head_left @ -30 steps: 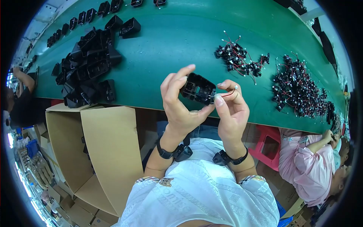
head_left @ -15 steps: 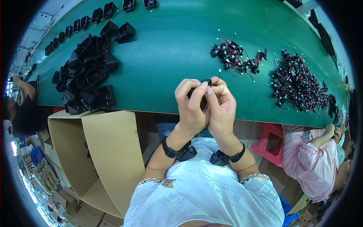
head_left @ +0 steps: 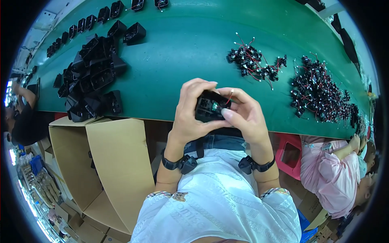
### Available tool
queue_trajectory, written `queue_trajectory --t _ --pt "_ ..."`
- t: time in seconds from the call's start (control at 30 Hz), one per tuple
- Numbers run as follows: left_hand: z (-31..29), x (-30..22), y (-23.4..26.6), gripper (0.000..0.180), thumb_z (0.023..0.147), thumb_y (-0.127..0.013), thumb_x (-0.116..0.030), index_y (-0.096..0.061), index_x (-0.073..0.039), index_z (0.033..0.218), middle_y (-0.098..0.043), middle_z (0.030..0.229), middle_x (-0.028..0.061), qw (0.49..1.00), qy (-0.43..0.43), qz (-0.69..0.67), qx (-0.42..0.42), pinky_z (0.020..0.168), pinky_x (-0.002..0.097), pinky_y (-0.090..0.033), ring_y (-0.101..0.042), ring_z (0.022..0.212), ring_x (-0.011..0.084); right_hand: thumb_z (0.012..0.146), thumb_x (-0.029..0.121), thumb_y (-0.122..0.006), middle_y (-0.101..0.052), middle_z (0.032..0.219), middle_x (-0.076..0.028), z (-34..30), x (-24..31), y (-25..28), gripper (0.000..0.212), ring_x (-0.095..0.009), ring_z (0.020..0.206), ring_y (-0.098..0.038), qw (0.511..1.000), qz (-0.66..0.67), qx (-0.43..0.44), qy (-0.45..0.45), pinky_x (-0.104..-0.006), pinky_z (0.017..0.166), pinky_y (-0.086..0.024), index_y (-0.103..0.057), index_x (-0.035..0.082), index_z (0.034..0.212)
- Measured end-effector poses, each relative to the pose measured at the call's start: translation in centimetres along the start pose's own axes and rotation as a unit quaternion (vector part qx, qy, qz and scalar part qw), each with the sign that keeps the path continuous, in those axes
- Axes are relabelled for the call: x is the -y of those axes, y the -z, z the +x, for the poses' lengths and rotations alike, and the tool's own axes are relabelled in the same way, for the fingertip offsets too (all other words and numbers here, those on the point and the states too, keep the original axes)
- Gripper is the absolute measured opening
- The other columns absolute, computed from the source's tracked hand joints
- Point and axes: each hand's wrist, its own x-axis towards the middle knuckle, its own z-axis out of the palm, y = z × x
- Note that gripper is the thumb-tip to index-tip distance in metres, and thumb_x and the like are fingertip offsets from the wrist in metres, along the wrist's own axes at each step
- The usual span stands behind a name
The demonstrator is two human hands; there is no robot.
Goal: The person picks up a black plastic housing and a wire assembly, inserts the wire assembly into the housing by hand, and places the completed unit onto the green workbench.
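Observation:
Between my hands, above the table's near edge, is a black plastic housing [head_left: 207, 108] with its hollow side facing up. Something small and greenish shows inside it, and a red wire with a white connector sticks up at its right. My left hand [head_left: 188, 108] wraps round the left side, fingers over the far edge and thumb along the near one. My right hand [head_left: 248, 115] grips the right side, its thumb pressing at the rim near the wire. Whether those right fingers also pinch the wire I cannot tell.
Black housings [head_left: 95, 67] are heaped on the green table [head_left: 174, 52] at left, with a row of others [head_left: 103, 15] behind. Small wired parts lie in a smaller pile [head_left: 253, 60] and a larger one [head_left: 320, 89] at right. An open carton [head_left: 117, 162] stands left; a person [head_left: 330, 170] sits right.
The housing, mostly hidden by my fingers before, has turned so that its hollow side shows. My hands have moved apart, the right thumb now at the housing's rim.

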Motion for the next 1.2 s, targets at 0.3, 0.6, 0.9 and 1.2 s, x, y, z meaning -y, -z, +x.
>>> queue_trajectory --t 0.3,0.6,0.9,1.2 --pt "1.5 -0.8 0.5 0.082 0.059 -0.097 -0.024 -0.057 -0.006 0.128 -0.064 0.118 0.0120 0.995 -0.077 -0.002 0.058 0.096 0.0470 -0.048 -0.058 0.113 0.0358 0.087 -0.007 -0.065 -0.061 0.109 -0.005 1.1 -0.4 1.0 0.023 -0.009 0.100 -0.058 0.999 0.017 0.042 -0.016 -0.0261 0.088 -0.049 -0.059 -0.001 0.109" --pt "1.5 -0.4 2.4 0.102 0.056 -0.100 -0.030 -0.051 -0.003 0.142 -0.059 0.128 0.0101 0.993 0.086 -0.060 0.046 0.101 0.0352 -0.046 -0.058 0.117 0.0217 0.081 0.017 -0.076 -0.052 0.140 -0.013 1.2 1.2 0.0 0.069 -0.021 0.117 -0.060 0.956 -0.268 0.001 0.121 -0.0364 0.095 -0.050 -0.048 0.003 0.143" --pt "2.4 -1.0 5.1 0.132 0.060 -0.099 -0.040 -0.020 0.000 0.159 -0.040 0.149 0.0124 0.861 0.170 -0.465 0.118 0.116 0.0371 -0.037 -0.044 0.138 0.0228 0.070 0.020 -0.086 -0.053 0.145 -0.018 6.3 8.7 -3.3 0.060 -0.039 0.131 -0.053 0.743 -0.527 0.361 0.203 -0.0466 0.106 -0.046 -0.068 0.010 0.127" --pt "0.6 -0.6 7.8 0.059 0.085 -0.077 -0.020 -0.052 0.000 0.135 -0.058 0.129 0.0188 0.919 0.070 0.216 -0.321 0.103 0.0452 -0.043 -0.056 0.117 0.0377 0.071 0.004 -0.074 -0.057 0.134 -0.019 18.6 9.1 -6.0 0.053 -0.036 0.121 -0.055 0.652 -0.612 0.327 0.305 -0.0432 0.105 -0.045 -0.053 0.005 0.120"
